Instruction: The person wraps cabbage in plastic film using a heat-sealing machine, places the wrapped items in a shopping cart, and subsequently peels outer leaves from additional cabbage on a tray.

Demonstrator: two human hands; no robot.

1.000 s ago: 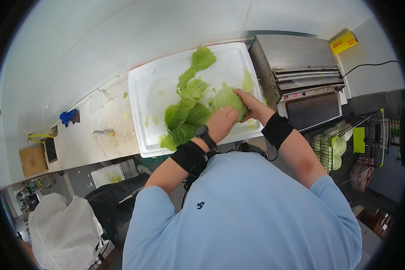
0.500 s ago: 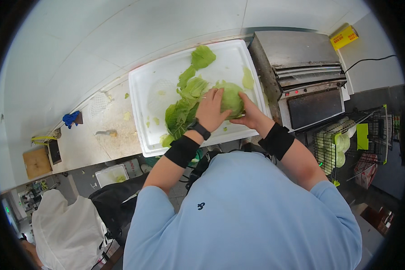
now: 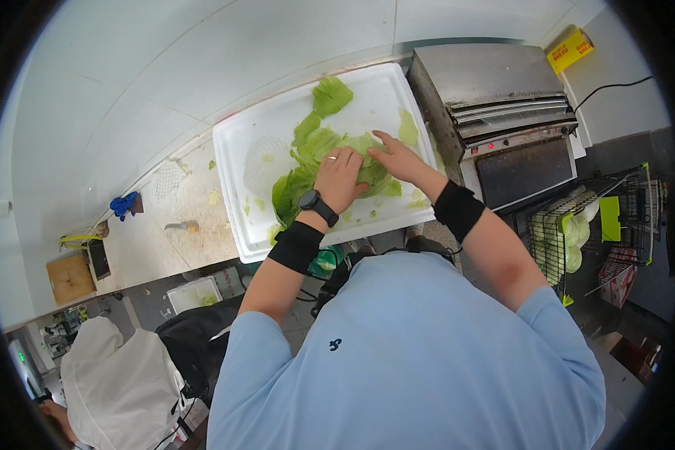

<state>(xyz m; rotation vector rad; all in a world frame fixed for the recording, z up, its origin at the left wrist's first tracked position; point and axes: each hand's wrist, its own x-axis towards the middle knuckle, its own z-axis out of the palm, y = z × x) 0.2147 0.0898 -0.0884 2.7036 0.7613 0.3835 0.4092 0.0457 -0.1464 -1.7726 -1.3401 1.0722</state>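
Observation:
A pale green head of lettuce (image 3: 377, 182) sits in a large white tray (image 3: 240, 229), partly covered by my hands. My left hand (image 3: 341, 178), with a ring and a dark watch on the wrist, grips its left side with bent fingers. On its upper right side, my right hand (image 3: 403, 160) holds the leafy edge, fingers curled over it. Loose lettuce leaves (image 3: 292, 193) lie to the left and beneath the left hand. One torn leaf (image 3: 331, 96) rests near the tray's far edge, and small scraps are scattered about.
To the right stands a metal grill (image 3: 502, 112), beside a wire cart (image 3: 559, 232) holding pale green heads. A blue cloth (image 3: 124, 205) and a small tool (image 3: 181, 226) lie on the counter (image 3: 157, 244) at left. A person in white (image 3: 120, 382) is at lower left.
My right hand has shifted from the lettuce's right side up over its top. The head's outer leaves look more spread and loosened. My left hand has moved slightly down and left.

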